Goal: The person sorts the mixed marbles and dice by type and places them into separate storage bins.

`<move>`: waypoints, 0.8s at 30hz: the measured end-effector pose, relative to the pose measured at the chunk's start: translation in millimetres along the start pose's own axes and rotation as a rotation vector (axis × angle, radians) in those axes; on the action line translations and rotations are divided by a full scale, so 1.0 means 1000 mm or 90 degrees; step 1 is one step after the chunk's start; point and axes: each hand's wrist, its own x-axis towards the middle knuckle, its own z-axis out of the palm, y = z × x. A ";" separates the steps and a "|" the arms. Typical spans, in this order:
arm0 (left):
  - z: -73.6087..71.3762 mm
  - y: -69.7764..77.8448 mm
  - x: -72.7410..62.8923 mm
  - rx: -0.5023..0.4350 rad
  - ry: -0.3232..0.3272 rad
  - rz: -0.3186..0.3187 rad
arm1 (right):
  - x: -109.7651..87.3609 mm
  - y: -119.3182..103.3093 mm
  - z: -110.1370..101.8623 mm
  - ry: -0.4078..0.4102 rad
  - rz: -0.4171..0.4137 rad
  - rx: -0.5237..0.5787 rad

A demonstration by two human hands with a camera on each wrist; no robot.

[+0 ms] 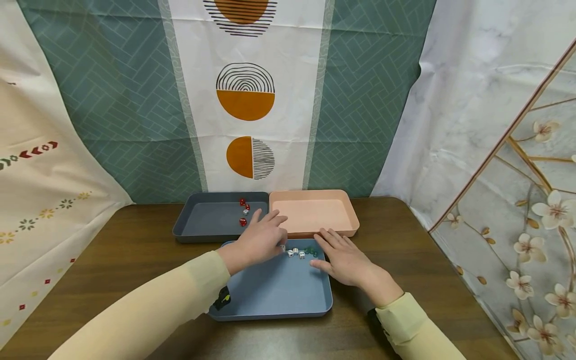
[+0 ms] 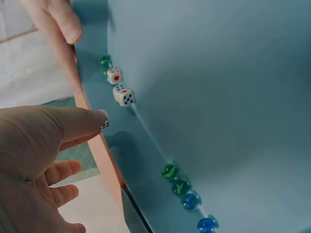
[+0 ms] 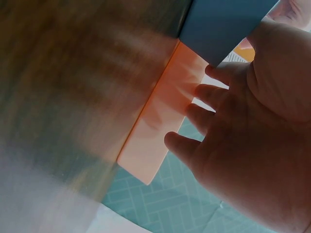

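My left hand is over the far side of the blue tray, pinching a white die between thumb and index finger. Several white dice lie along the tray's far wall, with small green pieces to their right. In the left wrist view, green marbles and blue marbles line the same wall; my left hand hides them in the head view. With fingers extended, my right hand is at the tray's far right corner, thumb over the inside.
Behind the blue tray stand a dark grey tray on the left and a pink tray on the right. The grey tray holds several red dice and a white die. Patterned cloth hangs behind the wooden table.
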 end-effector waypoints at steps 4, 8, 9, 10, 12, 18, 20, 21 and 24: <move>-0.004 -0.004 0.000 -0.016 0.017 0.000 | 0.000 0.000 -0.001 -0.007 0.005 0.004; -0.009 -0.011 0.000 -0.022 0.034 0.000 | 0.001 -0.001 -0.002 -0.012 0.011 0.006; -0.010 -0.012 0.000 -0.021 0.036 -0.001 | 0.001 -0.001 -0.002 -0.013 0.011 0.005; -0.012 -0.014 0.000 -0.018 0.037 -0.004 | 0.001 -0.002 -0.003 -0.013 0.010 0.003; -0.015 -0.017 0.000 -0.014 0.041 -0.009 | 0.000 -0.003 -0.004 -0.014 0.010 -0.002; -0.022 -0.025 0.001 0.003 0.045 -0.028 | -0.005 -0.010 -0.011 -0.003 -0.006 0.025; -0.024 -0.027 0.000 0.011 0.046 -0.031 | -0.006 -0.011 -0.013 0.001 -0.012 0.036; -0.025 -0.028 0.000 0.013 0.047 -0.033 | -0.007 -0.014 -0.015 -0.003 -0.010 0.038; -0.027 -0.031 0.000 0.019 0.053 -0.038 | -0.008 -0.015 -0.016 -0.010 -0.006 0.029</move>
